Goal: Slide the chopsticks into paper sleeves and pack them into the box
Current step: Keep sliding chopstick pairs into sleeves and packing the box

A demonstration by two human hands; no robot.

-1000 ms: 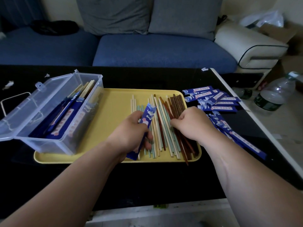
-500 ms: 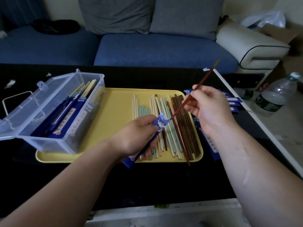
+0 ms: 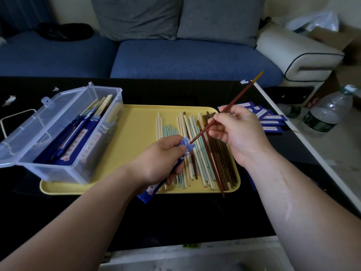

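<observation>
In the head view the left hand [image 3: 162,161] curls round a blue paper sleeve [image 3: 185,147], hiding its middle, so only the mouth above the thumb and the lower end past the tray's near edge show. The right hand [image 3: 236,132] pinches a brown chopstick [image 3: 234,101] between thumb and fingers, slanted, its tip at the sleeve's mouth; whether it has entered cannot be told. Loose chopsticks [image 3: 203,169], pale, green and brown, lie on the yellow tray [image 3: 136,122], partly covered by both hands. The clear box [image 3: 64,133] sits on the tray's left end with sleeved chopsticks [image 3: 82,133] inside, blurred by the plastic; its open lid is cut off at the frame's left edge. Spare sleeves [image 3: 269,120] lie right of the tray, part hidden behind the right hand. All rests on a black table [image 3: 195,218]; beyond it a blue sofa [image 3: 187,57] with grey cushions [image 3: 220,16], and a water bottle [image 3: 324,114] on the floor at right
</observation>
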